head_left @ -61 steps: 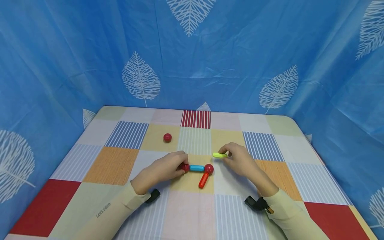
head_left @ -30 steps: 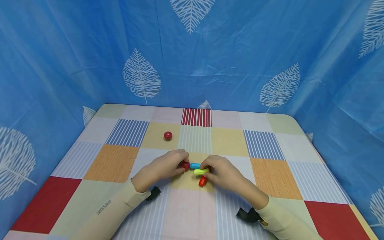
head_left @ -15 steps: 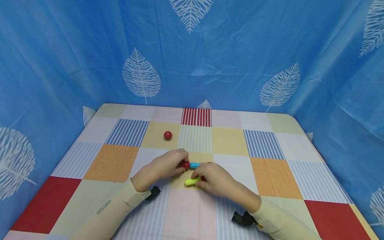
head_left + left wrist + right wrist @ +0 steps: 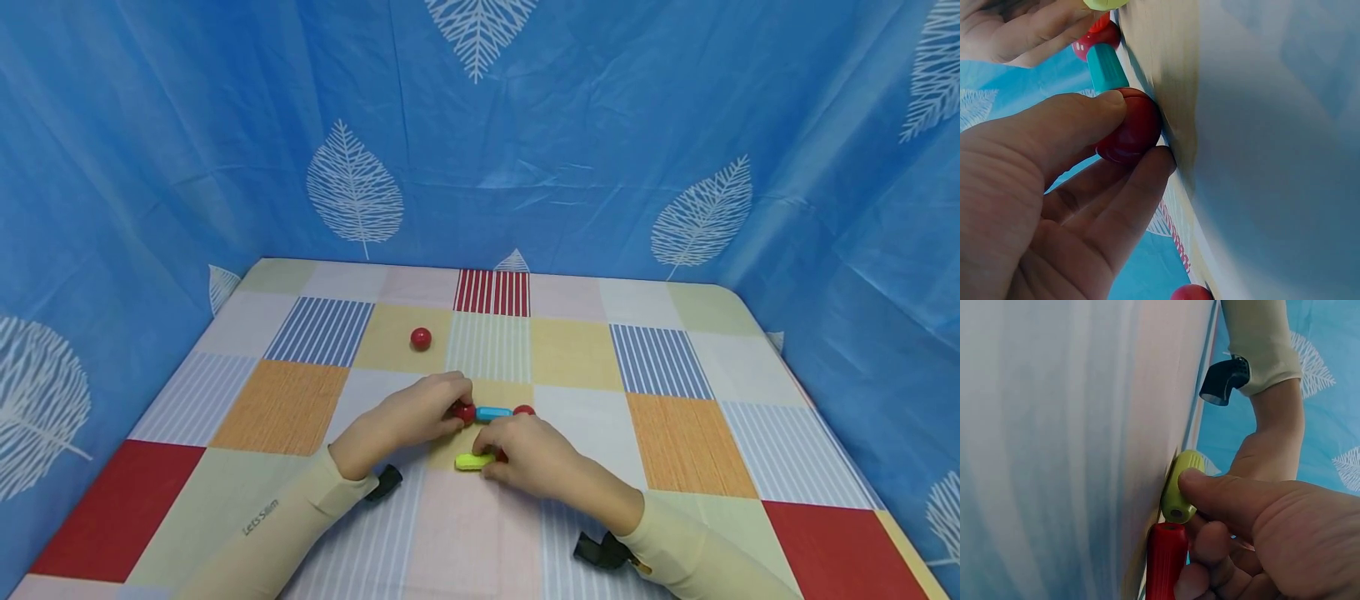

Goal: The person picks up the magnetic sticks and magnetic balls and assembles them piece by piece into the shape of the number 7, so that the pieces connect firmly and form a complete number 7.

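Observation:
My left hand [image 4: 408, 414] pinches a red ball [image 4: 465, 413] between thumb and fingers at one end of a blue rod [image 4: 493, 413]. At the rod's other end is a second red ball [image 4: 523, 410], partly behind my right hand [image 4: 536, 454]. That hand holds a yellow-green rod [image 4: 472, 462] by its right end, low over the cloth. In the right wrist view the yellow-green rod [image 4: 1180, 487] lies close by the end of a red rod [image 4: 1167, 559], with fingers at the red rod's side; whether the rods touch I cannot tell.
A loose red ball [image 4: 421, 338] lies farther back, left of centre, on the patchwork tablecloth [image 4: 491, 346]. Blue curtains [image 4: 555, 150] with white leaf prints stand behind and at both sides. Each wrist carries a black camera mount.
My right hand has brought the yellow-green rod left and toward the near edge, from beyond the joined pieces to in front of them. My left hand keeps its hold on the ball.

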Motion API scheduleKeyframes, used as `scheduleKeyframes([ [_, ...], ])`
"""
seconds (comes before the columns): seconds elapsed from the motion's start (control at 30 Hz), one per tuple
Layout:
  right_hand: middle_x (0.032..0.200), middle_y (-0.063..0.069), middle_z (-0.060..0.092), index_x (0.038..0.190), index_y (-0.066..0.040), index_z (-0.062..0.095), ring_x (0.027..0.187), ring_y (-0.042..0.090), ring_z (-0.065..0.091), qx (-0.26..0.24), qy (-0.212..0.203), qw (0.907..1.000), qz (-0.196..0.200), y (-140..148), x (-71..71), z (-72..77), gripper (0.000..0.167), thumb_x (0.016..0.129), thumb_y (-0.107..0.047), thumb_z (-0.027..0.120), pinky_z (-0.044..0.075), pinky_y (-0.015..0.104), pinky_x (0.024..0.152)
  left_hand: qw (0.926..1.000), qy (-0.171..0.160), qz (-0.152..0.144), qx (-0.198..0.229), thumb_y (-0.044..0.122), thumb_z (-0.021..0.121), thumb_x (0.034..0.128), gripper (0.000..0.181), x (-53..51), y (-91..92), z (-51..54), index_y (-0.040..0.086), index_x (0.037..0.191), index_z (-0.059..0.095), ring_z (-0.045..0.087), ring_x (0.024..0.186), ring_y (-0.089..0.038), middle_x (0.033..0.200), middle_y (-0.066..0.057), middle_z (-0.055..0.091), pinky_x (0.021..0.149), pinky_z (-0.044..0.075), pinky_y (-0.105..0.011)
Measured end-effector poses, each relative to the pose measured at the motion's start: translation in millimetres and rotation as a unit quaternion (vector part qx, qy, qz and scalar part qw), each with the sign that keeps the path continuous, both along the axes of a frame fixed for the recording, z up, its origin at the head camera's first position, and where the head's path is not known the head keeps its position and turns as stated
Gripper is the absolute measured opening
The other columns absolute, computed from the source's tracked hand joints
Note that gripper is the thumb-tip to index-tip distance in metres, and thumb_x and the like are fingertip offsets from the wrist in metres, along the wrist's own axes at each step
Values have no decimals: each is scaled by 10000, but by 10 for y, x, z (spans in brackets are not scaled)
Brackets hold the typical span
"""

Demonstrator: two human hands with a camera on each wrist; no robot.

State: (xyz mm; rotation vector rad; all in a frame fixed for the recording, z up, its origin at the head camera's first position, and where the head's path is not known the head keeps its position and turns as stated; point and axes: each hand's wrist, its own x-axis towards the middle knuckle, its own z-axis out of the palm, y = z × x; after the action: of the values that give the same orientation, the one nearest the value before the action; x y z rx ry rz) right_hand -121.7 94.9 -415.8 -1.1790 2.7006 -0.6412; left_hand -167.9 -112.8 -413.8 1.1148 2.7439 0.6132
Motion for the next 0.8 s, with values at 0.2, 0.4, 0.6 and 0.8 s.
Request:
scheduleKeyframes([
  [0.2, 865, -116, 639, 931, -156, 723, 759, 34, 559, -191, 14, 9997, 130, 28, -23, -12, 118, 833, -195, 775, 465, 208, 680, 10000, -13, 28, -35, 96, 739, 865, 152, -2, 4, -8, 120, 912, 597, 534, 788, -112, 878, 49, 545, 700, 468, -226],
  [0.4, 911, -93, 639, 968, -139, 723, 810, 37, 560, -419, 220, 9987, 170, 107, -61, 25, 85, 896, -135, 677, 474, 229, 731, 9999, 113, 26, -69, 108, 747, 863, 158, -1, 13, 11, 121, 904, 595, 511, 765, -95, 870, 48, 543, 680, 463, -225],
  [0.6, 925, -63, 631, 979, -124, 722, 796, 33, 551, -314, 230, 9992, 108, 209, -98, 49, 255, 824, 25, 585, 487, 222, 719, 9999, 139, -1, -75, 94, 745, 855, 159, 17, 23, 21, 112, 904, 595, 500, 762, -103, 865, 44, 534, 679, 464, -234],
  [0.8, 926, -75, 611, 974, -142, 716, 794, 28, 553, -53, 344, 9992, 203, 302, -149, 61, 218, 860, 11, 610, 492, 237, 730, 9997, 112, 59, -193, 122, 749, 853, 171, 37, 24, 43, 110, 937, 601, 499, 763, -108, 916, 35, 527, 684, 463, -225],
])
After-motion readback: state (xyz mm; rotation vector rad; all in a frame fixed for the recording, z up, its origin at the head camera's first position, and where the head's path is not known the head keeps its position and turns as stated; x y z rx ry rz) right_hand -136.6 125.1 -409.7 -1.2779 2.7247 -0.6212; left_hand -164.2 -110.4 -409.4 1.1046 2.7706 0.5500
